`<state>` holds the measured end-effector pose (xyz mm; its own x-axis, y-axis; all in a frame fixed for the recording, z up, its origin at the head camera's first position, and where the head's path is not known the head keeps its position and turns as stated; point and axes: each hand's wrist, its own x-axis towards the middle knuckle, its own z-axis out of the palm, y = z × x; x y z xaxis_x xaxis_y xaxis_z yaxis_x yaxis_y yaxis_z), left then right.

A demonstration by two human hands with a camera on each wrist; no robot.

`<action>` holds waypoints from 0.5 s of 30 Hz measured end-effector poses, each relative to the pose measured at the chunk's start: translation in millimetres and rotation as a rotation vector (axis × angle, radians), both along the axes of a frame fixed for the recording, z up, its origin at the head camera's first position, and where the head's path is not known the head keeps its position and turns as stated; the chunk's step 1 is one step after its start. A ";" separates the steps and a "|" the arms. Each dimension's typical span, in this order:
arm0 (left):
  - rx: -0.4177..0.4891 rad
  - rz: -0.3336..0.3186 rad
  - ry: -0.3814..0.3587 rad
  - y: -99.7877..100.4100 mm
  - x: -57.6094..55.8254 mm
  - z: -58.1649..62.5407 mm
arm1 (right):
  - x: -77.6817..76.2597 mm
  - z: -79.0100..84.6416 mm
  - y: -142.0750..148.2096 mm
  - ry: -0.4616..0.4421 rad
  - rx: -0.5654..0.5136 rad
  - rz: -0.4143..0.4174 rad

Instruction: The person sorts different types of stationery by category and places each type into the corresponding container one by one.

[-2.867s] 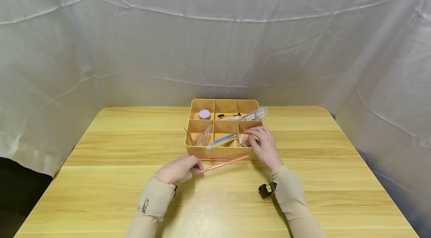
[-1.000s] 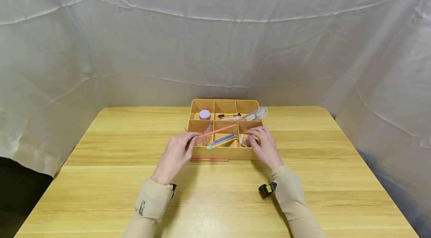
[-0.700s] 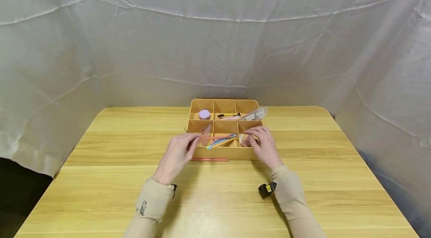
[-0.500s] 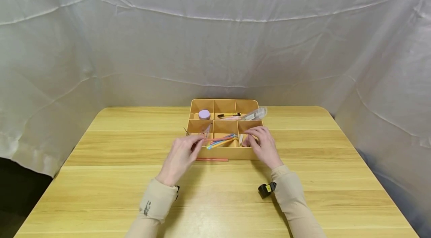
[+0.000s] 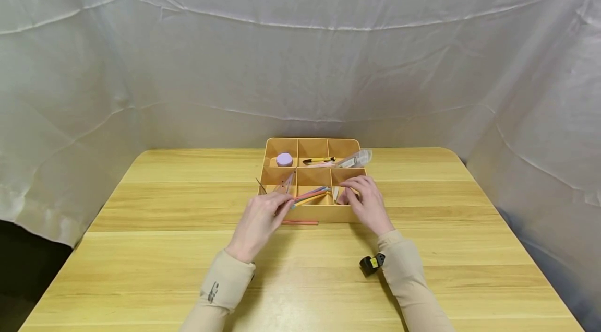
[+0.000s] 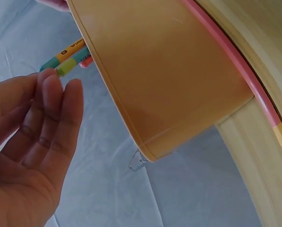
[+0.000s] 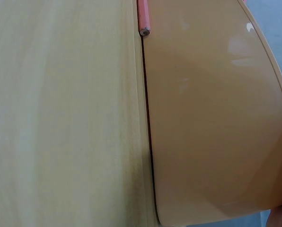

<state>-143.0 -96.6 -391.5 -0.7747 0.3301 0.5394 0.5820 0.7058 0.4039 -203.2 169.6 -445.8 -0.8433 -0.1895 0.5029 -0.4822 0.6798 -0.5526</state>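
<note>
In the head view, my left hand (image 5: 260, 220) is at the front of an orange six-compartment organizer (image 5: 324, 213). Its fingertips pinch the near end of a pink pencil (image 5: 315, 194), which lies over other colored pencils (image 5: 312, 199) in the front middle compartment. Beside the left fingertips, the left wrist view shows an orange pencil (image 6: 70, 51) with a teal end and a green one (image 6: 74, 61). My right hand (image 5: 368, 204) reaches into the front right compartment, bent fingers by a pinkish piece (image 5: 343, 198); I cannot tell whether they grip it.
Another pink pencil (image 5: 300, 223) lies on the wooden table (image 5: 300, 280) along the organizer's front wall. Clear set squares (image 5: 286, 183), a lilac round-cornered item (image 5: 284, 159), a yellow-and-black pen (image 5: 319, 160) and a clear packet (image 5: 355, 158) occupy other compartments. A grey curtain (image 5: 300, 71) hangs behind.
My left hand has carried the pink pencil from the table up over the organizer, then lowered it onto the pencils in the front middle compartment, shifting slightly right. The right hand has stayed still.
</note>
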 end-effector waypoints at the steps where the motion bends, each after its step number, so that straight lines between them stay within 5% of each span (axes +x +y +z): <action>1: -0.003 -0.004 -0.004 0.1 0.2 -0.2 | 0.0 -0.1 0.0 -0.001 -0.001 0.000; 15: 0.014 -0.008 -0.060 -7.2 -2.9 0.3 | 0.4 0.8 -0.1 -0.002 -0.007 -0.001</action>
<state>-145.9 -103.8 -391.2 -0.8031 0.3291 0.4967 0.5621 0.6950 0.4484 -202.8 169.5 -445.0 -0.8448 -0.1845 0.5023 -0.4799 0.6765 -0.5586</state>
